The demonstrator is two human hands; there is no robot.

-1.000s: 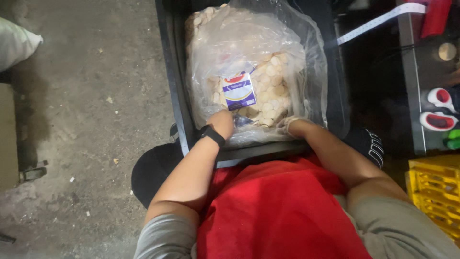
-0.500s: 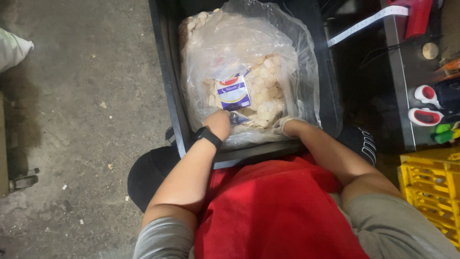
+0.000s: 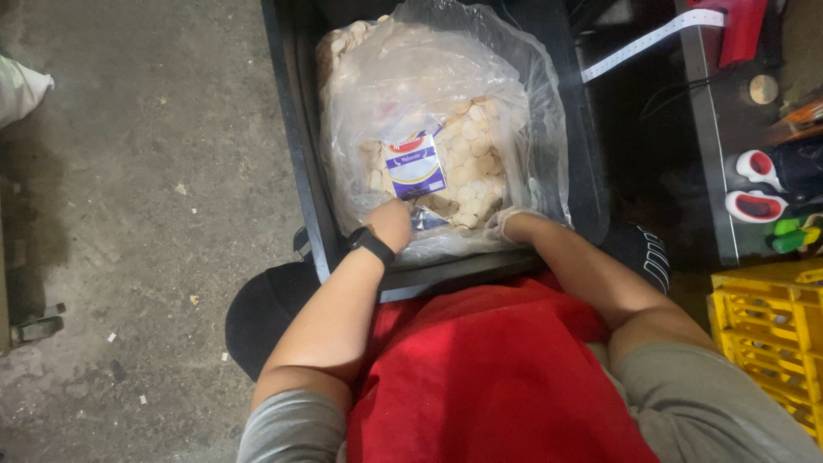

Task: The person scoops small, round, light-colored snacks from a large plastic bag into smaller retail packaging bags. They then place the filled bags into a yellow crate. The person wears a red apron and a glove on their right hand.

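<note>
head view shows both hands apart at the near edge of the clear bag (image 3: 429, 94) of pale round pieces in the black bin (image 3: 296, 154), left hand (image 3: 393, 225) pinching plastic nearest the small packet (image 3: 416, 165) just beyond, right hand (image 3: 510, 225) pressed into the bag, grip unclear.

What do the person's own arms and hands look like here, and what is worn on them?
Both forearms are bare below short grey sleeves. The left hand is bare, with a black wristband at the wrist. The right hand wears a thin, pale see-through glove.
</note>
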